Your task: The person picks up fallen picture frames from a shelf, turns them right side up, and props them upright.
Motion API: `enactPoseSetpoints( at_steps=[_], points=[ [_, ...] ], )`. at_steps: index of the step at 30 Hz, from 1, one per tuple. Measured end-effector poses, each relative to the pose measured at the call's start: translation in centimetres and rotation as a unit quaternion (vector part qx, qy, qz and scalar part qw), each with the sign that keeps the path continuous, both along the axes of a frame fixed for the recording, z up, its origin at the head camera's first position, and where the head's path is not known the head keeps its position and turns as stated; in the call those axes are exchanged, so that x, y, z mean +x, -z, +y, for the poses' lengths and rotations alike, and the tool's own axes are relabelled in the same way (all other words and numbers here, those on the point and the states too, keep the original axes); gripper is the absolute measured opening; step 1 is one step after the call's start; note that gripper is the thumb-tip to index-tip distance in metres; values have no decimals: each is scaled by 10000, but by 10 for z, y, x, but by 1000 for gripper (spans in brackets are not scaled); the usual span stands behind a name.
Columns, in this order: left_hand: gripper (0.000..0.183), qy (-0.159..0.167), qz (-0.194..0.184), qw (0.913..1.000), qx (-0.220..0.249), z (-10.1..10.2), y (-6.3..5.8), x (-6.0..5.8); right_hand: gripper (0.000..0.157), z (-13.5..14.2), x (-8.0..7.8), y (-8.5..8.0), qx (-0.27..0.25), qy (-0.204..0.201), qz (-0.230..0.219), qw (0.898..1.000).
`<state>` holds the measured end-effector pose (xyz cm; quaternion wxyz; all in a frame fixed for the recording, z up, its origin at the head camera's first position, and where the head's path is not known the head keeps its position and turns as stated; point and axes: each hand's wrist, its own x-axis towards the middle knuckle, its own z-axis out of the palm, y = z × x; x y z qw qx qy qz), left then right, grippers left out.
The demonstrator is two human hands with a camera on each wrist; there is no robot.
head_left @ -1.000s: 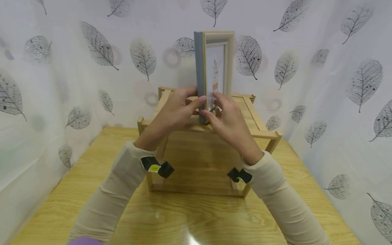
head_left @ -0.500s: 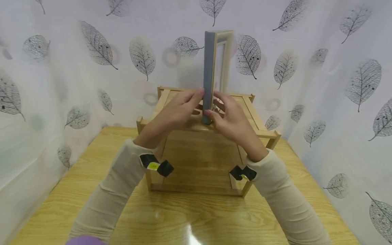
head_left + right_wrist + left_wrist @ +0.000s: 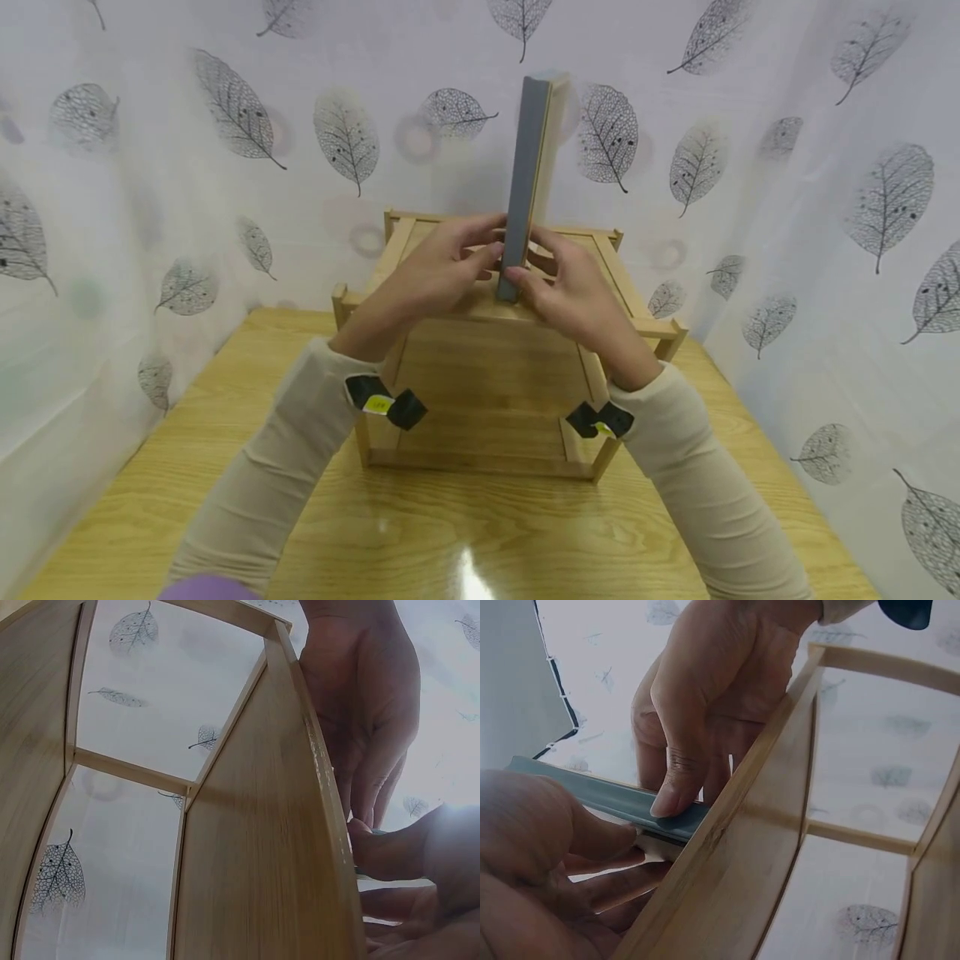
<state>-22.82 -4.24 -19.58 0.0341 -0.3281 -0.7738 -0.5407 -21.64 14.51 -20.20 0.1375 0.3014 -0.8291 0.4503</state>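
Note:
A picture frame with a blue-grey outer edge and a cream front stands nearly edge-on to the head camera, tilted slightly right at its top. Its lower end is at the front of a two-tier wooden rack. My left hand holds its left side low down, thumb near the edge. From the other side my right hand grips it, thumb on the blue-grey edge, fingers behind on the front face. The left wrist view shows the right thumb pressed on that edge. In the right wrist view the rack mostly hides the frame.
The rack stands on a wood-grain table, its lower shelf below my wrists. Small posts rise at its corners. A white leaf-patterned curtain encloses the back and sides. Something purple shows at the bottom left.
The picture frame has turned so its printed front no longer faces the head camera, and its upper part has shifted right. Both hands stay on it, the right moving slightly right.

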Motion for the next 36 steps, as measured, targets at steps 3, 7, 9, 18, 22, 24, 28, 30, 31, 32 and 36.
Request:
enactPoseSetpoints(
  at_steps=[3, 7, 9, 18, 22, 24, 28, 30, 31, 32, 36],
  points=[
    [49, 26, 54, 10000, 63, 1, 1, -1, 52, 1, -1, 1, -9, -42, 45, 10000],
    [51, 93, 106, 9997, 178, 4, 1, -1, 50, 1, -3, 2, -162, -76, 48, 9998],
    [52, 114, 94, 9997, 202, 5, 1, -1, 49, 1, -4, 3, -242, -105, 45, 9996],
    [59, -14, -1, 10000, 51, 6, 1, 2, 41, 2, -4, 2, -184, -34, 111, 9998],
    [59, -104, 217, 9996, -111, 6, 1, 2, 38, 3, -4, 2, -89, -68, 204, 9997],
    [58, -190, 298, 9991, -227, 6, 2, 2, 37, 4, -3, 2, -40, -63, 172, 9998],
    [57, -364, 320, 9979, -438, 8, 1, 3, 36, 5, -4, 1, 83, -26, 132, 9999],
    [54, -447, 366, 9971, -487, 8, 0, 5, 35, 5, -4, 0, 96, -41, 137, 9999],
    [52, -496, 414, 9966, -520, 8, 0, 5, 35, 5, -5, 0, 88, -56, 140, 9998],
    [50, -541, 482, 9959, -550, 8, -1, 5, 35, 5, -5, 0, 75, -69, 139, 9999],
    [41, -767, 737, 9921, -668, 8, -1, 5, 34, 5, -6, 0, 17, -133, 147, 9998]
  ],
)
